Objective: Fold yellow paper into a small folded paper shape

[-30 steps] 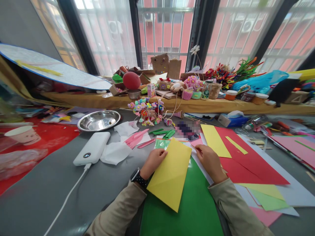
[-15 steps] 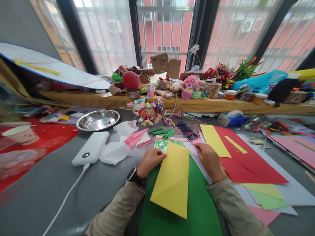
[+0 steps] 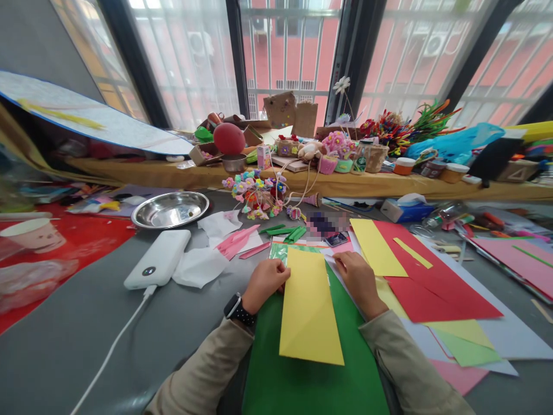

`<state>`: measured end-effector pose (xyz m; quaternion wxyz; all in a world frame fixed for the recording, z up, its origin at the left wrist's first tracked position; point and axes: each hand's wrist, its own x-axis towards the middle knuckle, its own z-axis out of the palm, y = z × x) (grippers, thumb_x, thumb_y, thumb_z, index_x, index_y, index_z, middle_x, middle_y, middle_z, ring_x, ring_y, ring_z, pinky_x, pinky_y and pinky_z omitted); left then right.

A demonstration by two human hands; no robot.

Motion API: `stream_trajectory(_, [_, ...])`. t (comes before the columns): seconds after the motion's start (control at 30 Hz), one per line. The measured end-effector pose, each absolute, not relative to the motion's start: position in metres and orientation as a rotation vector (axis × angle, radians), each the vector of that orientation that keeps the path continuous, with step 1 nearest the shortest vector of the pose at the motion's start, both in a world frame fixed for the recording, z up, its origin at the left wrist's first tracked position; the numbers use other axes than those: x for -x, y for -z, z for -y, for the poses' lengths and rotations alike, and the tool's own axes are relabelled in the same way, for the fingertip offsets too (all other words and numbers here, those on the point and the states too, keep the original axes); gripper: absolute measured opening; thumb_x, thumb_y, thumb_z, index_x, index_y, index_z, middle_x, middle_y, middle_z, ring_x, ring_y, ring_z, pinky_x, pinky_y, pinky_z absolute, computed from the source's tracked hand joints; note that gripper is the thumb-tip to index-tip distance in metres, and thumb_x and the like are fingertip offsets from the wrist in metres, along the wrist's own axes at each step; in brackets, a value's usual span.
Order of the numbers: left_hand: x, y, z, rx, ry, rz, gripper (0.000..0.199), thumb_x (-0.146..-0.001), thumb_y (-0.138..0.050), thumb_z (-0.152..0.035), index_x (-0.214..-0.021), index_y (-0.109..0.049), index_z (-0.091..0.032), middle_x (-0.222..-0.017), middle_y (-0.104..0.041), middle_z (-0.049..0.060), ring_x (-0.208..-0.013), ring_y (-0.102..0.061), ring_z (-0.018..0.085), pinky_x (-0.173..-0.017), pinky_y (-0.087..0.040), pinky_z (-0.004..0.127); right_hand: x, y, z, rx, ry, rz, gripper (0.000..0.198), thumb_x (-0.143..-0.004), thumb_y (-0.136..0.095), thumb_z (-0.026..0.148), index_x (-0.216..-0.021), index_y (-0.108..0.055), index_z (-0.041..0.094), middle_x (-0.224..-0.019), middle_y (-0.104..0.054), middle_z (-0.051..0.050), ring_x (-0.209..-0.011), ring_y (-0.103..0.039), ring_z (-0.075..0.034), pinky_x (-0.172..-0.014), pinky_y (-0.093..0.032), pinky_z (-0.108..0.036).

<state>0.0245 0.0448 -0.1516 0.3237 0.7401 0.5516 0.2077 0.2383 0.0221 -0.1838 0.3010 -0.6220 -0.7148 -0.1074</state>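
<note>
My left hand [image 3: 266,280], with a dark dotted watch strap at the wrist, is closed with thumb and fingers on the upper left edge of a yellow sheet of paper [image 3: 309,311]. A slanting crease runs across the sheet's lower half. The sheet is raised over a large green sheet [image 3: 317,389] lying in front of me. My right hand [image 3: 356,282] is just beyond the yellow sheet's upper right edge, apart from it. Its fingers are curled together; whether anything is between the fingertips cannot be made out.
Red paper [image 3: 436,294] with yellow pieces lies at right. On the left are a white power bank [image 3: 162,259] with a cable, tissue [image 3: 201,268] and a steel dish [image 3: 170,210]. Green strips [image 3: 294,233] and a bunch of craft flowers [image 3: 254,193] lie beyond my hands.
The lower end of the yellow sheet has swung to the right, and its upper right corner has shifted left. My right hand has moved slightly left; my left hand still grips the sheet.
</note>
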Motion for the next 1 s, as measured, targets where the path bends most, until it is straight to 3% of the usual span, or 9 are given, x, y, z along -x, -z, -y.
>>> stream_trajectory(0.43, [-0.025,0.155,-0.044,-2.003,-0.496,-1.441,0.022,-0.068,-0.04,-0.032,-0.052,-0.042,-0.017,-0.044,-0.053,-0.002,-0.042,-0.054,0.012,-0.044,-0.036,0.019,-0.234,0.191,-0.037,1.641,0.157,1.906,0.013,-0.078,-0.044,0.018,-0.076,-0.057,0.016,-0.074,-0.058,-0.005,-0.076,-0.048,-0.019,-0.069,-0.036,-0.028])
stream_trajectory(0.67, [-0.027,0.153,-0.043,-2.206,-0.525,-1.58,0.033,-0.074,-0.039,-0.04,-0.051,-0.045,-0.017,-0.047,-0.053,-0.001,-0.048,-0.052,0.014,-0.047,-0.034,0.022,-0.235,0.191,-0.036,1.65,0.133,1.915,0.011,-0.077,-0.046,0.017,-0.072,-0.056,0.017,-0.069,-0.057,-0.004,-0.073,-0.048,-0.018,-0.066,-0.036,-0.027])
stream_trajectory(0.77, [-0.031,0.153,-0.041,-2.382,-0.684,-1.611,0.027,-0.077,-0.039,-0.037,-0.065,-0.051,-0.016,-0.063,-0.058,0.003,-0.061,-0.054,0.016,-0.055,-0.037,0.025,-0.234,0.192,-0.036,1.658,0.135,1.92,0.011,-0.076,-0.046,0.016,-0.071,-0.056,0.017,-0.068,-0.057,-0.004,-0.071,-0.048,-0.018,-0.064,-0.036,-0.026])
stream_trajectory(0.83, [-0.034,0.156,-0.04,-2.538,-0.772,-1.444,0.027,-0.078,-0.039,-0.038,-0.084,-0.052,-0.015,-0.082,-0.059,0.006,-0.079,-0.054,0.018,-0.068,-0.039,0.028,-0.234,0.192,-0.035,1.663,0.14,1.921,0.01,-0.075,-0.046,0.015,-0.072,-0.056,0.017,-0.069,-0.057,-0.004,-0.071,-0.048,-0.018,-0.063,-0.036,-0.026])
stream_trajectory(0.93, [-0.038,0.165,-0.039,-2.775,-0.65,-1.08,0.05,-0.076,-0.038,-0.049,-0.112,-0.042,-0.015,-0.118,-0.045,0.011,-0.11,-0.038,0.023,-0.09,-0.029,0.037,-0.233,0.193,-0.035,1.665,0.149,1.924,0.011,-0.075,-0.046,0.014,-0.073,-0.057,0.017,-0.069,-0.057,-0.004,-0.071,-0.048,-0.018,-0.064,-0.036,-0.026])
stream_trajectory(1.0, [-0.04,0.172,-0.037,-2.851,-0.464,-0.958,0.063,-0.073,-0.034,-0.058,-0.121,-0.033,-0.016,-0.129,-0.032,0.012,-0.119,-0.025,0.026,-0.095,-0.02,0.043,-0.233,0.192,-0.034,1.663,0.157,1.924,0.012,-0.076,-0.046,0.014,-0.074,-0.057,0.017,-0.07,-0.058,-0.004,-0.071,-0.047,-0.018,-0.065,-0.036,-0.026])
